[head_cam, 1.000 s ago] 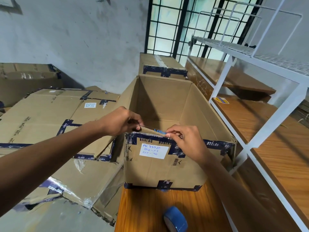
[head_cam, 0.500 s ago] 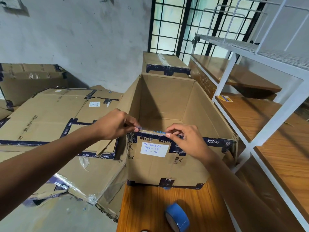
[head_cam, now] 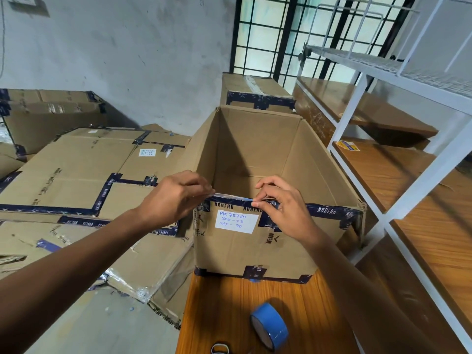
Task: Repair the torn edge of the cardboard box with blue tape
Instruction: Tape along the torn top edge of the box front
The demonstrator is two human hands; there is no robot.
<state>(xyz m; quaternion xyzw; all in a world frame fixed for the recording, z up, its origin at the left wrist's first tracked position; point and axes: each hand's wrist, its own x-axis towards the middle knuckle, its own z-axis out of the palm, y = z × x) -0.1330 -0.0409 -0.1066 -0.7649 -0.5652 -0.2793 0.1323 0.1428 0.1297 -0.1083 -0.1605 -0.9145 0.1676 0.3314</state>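
Observation:
An open cardboard box (head_cam: 258, 249) with dark printed tape and a white handwritten label stands on a wooden table (head_cam: 224, 310). A strip of blue tape (head_cam: 233, 197) lies along the box's near top rim. My left hand (head_cam: 176, 198) pinches the strip's left end at the box's near left corner. My right hand (head_cam: 281, 205) pinches and presses the strip's right end onto the rim, just right of the label. A roll of blue tape (head_cam: 269, 325) stands on edge on the table in front of the box, untouched.
Flattened and sealed cardboard boxes (head_cam: 76, 180) pile up to the left, another sealed box (head_cam: 252, 93) stands behind. A white metal rack with wooden shelves (head_cam: 413, 175) stands close on the right. A small ring-shaped object (head_cam: 219, 348) lies at the table's near edge.
The raised strip and torn flap have come down flat onto the rim. Both hands stayed at its ends, my left sliding slightly outward. The camera view shifted a little.

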